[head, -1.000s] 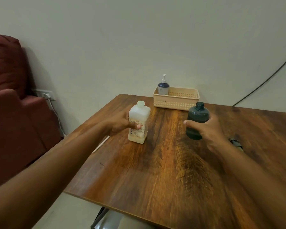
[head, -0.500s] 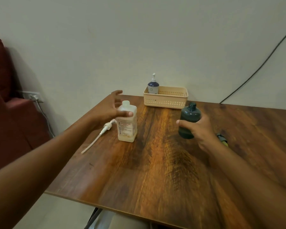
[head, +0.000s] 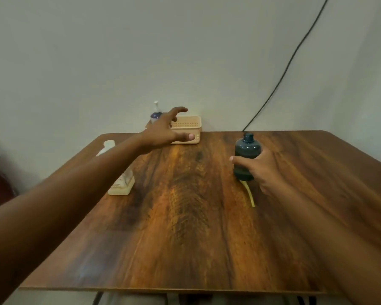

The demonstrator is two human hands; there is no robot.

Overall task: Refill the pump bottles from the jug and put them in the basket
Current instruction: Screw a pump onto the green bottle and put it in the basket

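Here, your right hand (head: 262, 168) clamped the uncapped dark-green plastic bottle (head: 246, 150) upright near the table's (head: 185, 238) far edge, steadied for refilling; your left hand (head: 163, 130) reached, fingers spread, empty.

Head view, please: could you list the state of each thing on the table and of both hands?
Dark bottle: upright, uncapped, gripped by right hand.
White jug: upright, free, partly hidden behind the arm.
Left hand: open, empty, stretched towards the basket.
Basket: at the wall.
Pump bottle: upright, pump fitted, at the basket's left end.
Yellow tube: lying flat.
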